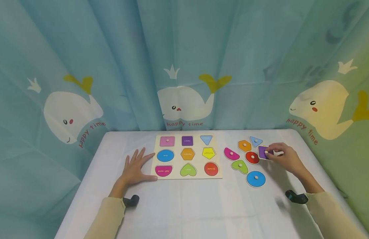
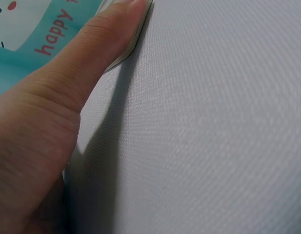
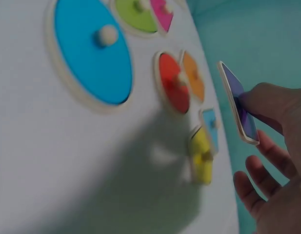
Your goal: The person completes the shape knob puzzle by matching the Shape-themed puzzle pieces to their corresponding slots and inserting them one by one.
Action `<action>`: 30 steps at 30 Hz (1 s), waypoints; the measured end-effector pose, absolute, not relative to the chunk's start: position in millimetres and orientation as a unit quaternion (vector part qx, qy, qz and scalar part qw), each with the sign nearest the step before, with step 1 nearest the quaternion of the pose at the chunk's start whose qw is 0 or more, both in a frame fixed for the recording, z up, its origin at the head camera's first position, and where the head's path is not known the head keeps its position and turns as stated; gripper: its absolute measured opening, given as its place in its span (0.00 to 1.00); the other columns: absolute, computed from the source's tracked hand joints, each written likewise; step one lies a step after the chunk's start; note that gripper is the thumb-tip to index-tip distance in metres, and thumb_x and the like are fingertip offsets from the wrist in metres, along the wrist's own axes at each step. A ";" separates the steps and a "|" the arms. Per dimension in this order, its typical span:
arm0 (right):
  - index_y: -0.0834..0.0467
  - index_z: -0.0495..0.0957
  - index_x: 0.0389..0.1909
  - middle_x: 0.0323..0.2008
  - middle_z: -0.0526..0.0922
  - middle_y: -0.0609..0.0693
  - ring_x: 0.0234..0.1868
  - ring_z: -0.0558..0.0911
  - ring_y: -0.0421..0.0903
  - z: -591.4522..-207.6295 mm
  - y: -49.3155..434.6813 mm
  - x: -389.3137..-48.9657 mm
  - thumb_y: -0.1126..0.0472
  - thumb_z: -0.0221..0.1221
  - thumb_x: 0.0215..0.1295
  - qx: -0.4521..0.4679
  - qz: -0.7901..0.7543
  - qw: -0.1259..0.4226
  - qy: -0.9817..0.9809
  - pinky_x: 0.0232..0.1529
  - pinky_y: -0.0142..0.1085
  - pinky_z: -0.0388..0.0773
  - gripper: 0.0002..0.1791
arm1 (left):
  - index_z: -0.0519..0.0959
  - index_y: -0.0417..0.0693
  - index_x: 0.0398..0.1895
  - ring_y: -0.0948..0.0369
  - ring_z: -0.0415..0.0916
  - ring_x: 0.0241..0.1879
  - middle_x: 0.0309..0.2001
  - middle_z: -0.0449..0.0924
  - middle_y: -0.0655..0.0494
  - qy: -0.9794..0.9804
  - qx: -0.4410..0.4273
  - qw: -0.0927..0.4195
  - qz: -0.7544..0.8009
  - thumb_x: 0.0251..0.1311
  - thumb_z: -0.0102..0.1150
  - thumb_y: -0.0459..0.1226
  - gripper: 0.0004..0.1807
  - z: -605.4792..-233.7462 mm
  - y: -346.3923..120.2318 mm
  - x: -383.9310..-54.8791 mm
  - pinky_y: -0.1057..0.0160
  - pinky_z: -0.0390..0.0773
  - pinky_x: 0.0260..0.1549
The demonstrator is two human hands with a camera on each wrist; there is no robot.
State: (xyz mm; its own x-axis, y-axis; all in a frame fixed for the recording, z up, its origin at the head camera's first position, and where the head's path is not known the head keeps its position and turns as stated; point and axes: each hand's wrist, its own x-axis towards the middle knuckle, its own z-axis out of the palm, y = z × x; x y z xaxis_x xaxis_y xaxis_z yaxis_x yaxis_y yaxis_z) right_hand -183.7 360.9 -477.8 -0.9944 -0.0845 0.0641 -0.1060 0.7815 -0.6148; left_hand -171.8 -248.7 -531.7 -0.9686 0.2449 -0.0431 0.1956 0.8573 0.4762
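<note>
My left hand (image 1: pixel 135 169) rests spread at the left side of a cream shape puzzle board (image 1: pixel 176 173). Its thumb (image 2: pixel 99 41) touches the board's near corner, and the fingers are straight. A pink piece with a knob (image 1: pixel 167 140) sits in the board's far left recess; the other printed shapes hold no piece. Over the table on the right, my right hand (image 1: pixel 287 160) pinches the purple square puzzle piece (image 3: pixel 234 87) by its knob. In the right wrist view this piece is tilted and raised off the table, its other fingers loosely bent below.
Loose knobbed pieces lie right of the board: magenta half round (image 1: pixel 229 152), orange hexagon (image 1: pixel 243 148), blue triangle (image 1: pixel 254 139), red circle (image 1: pixel 249 159), green heart (image 1: pixel 242 168) and blue oval (image 1: pixel 252 181). A yellow piece (image 3: pixel 201 158) lies beneath the purple square. A whale-print curtain (image 1: pixel 184 49) hangs behind.
</note>
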 end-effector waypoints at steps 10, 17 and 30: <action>0.68 0.85 0.50 0.58 0.75 0.68 0.58 0.74 0.66 -459.3 324.4 -214.4 0.62 0.66 0.69 0.074 0.330 0.071 -0.939 0.54 0.61 0.80 0.15 | 0.67 0.58 0.77 0.34 0.34 0.79 0.82 0.45 0.38 0.964 0.110 0.051 0.238 0.39 0.77 0.65 0.58 -534.6 -248.6 -171.7 0.24 0.30 0.69; 0.68 0.83 0.52 0.60 0.74 0.68 0.61 0.72 0.67 -452.3 295.4 -233.2 0.63 0.65 0.70 0.081 0.355 0.074 -0.928 0.56 0.63 0.78 0.15 | 0.67 0.58 0.77 0.35 0.34 0.79 0.82 0.45 0.39 0.963 0.111 0.049 0.240 0.39 0.77 0.64 0.58 -535.8 -247.1 -172.6 0.24 0.30 0.69; 0.66 0.86 0.46 0.55 0.77 0.65 0.58 0.73 0.62 -461.7 236.3 -264.5 0.64 0.66 0.68 0.121 0.421 0.086 -0.895 0.57 0.60 0.76 0.10 | 0.67 0.59 0.77 0.35 0.34 0.80 0.82 0.45 0.40 0.964 0.112 0.048 0.237 0.39 0.77 0.64 0.58 -538.4 -249.2 -172.4 0.24 0.30 0.69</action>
